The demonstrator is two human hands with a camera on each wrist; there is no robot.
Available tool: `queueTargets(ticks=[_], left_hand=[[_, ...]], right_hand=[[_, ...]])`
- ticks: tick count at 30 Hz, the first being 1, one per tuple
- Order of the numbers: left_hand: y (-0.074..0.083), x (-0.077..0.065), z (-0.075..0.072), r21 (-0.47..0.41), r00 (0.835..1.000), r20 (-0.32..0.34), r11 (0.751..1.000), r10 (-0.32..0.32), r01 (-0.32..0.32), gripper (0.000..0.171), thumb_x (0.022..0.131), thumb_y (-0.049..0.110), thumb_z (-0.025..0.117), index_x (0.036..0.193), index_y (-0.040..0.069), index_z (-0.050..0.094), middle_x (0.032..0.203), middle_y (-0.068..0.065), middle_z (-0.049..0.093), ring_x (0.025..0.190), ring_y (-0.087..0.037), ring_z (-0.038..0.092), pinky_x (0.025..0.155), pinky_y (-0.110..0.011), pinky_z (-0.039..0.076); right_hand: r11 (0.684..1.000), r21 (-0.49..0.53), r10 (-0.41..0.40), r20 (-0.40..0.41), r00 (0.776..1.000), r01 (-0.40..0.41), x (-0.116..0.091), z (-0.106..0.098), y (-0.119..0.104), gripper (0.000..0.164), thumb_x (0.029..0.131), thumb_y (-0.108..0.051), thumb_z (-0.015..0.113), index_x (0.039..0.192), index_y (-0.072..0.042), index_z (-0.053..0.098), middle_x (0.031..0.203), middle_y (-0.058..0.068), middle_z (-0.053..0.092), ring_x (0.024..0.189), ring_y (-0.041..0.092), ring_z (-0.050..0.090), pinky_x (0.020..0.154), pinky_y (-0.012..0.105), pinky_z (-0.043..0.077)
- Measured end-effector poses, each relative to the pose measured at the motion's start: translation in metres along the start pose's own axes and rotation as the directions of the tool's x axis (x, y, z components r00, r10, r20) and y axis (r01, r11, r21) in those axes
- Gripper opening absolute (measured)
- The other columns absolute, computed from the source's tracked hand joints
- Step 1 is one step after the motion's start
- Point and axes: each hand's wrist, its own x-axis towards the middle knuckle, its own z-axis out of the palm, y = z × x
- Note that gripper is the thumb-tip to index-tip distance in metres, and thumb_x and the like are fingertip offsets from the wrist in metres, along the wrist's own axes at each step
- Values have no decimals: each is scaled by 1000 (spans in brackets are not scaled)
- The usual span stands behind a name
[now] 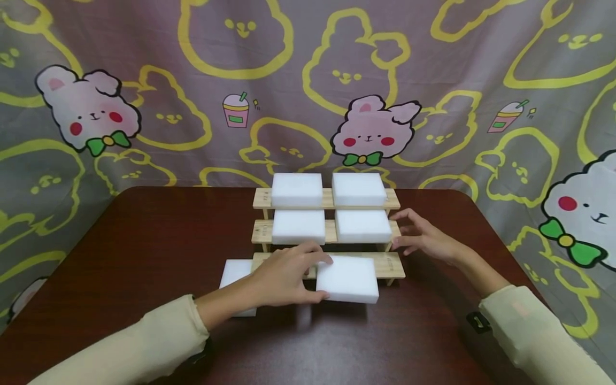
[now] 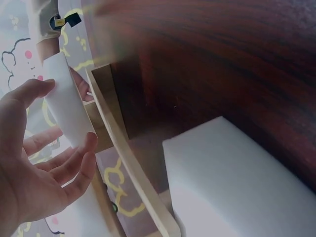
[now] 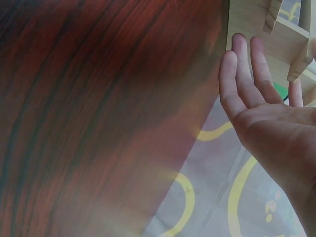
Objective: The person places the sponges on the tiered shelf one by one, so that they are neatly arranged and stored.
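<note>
My left hand (image 1: pixel 286 272) pinches a white foam block (image 1: pixel 347 280) by its left side, thumb at the near corner and fingers at the far one. The block is tilted in front of the lowest tier (image 1: pixel 389 266) of a three-tier wooden stand and overlaps it. In the left wrist view, that block (image 2: pixel 66 101) sits between thumb and fingertips. My right hand (image 1: pixel 430 240) is at the right end of the middle tier (image 1: pixel 262 231), fingers loosely extended beside its edge. The right wrist view shows this hand (image 3: pixel 266 103) with straight fingers close to the wood (image 3: pixel 252 24).
Two foam blocks (image 1: pixel 297 190) stand on the top tier and two more (image 1: pixel 363 225) on the middle one. Another block (image 1: pixel 236 271) lies on the dark table (image 1: pixel 159 246) left of the stand, partly behind my left forearm. A patterned curtain (image 1: pixel 289 96) hangs behind.
</note>
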Motion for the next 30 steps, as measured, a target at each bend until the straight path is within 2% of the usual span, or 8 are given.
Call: queueTargets(ticks=[9,14,20,30], left_hand=[[3,11,11,44,1000,-25,999,-18,19,52,84,43,85,124,13,72,117,-2,64,67,-3,51,57,-20,43],[6,16,16,86,998,-51,996,-24,28,53,83,45,85,124,14,72,117,-2,66,70,-6,54,58,-22,45],[8,21,21,113,999,-37,993,-13,17,55,84,47,84,125,14,72,119,-4,66,71,-7,56,61,-23,47],[7,23,26,162,998,-47,987,31,-23,56,85,48,83,126,11,71,118,-7,66,65,-5,53,54,-19,42]], right_hand=[[1000,4,-3,-2,1000,3,-1,0,1,56,100,-12,66,142,-1,31,131,30,54,103,30,68,81,43,58],[1000,-4,-1,1,1000,1,-1,0,0,57,100,-13,67,143,-2,31,133,29,53,104,32,67,82,42,57],[1000,-1,-2,1,1000,2,-1,0,0,56,100,-12,66,142,-2,31,130,29,54,103,31,68,81,43,57],[1000,0,2,-3,1000,-2,0,0,0,57,100,-11,66,142,-1,31,130,30,55,102,29,68,80,42,58]])
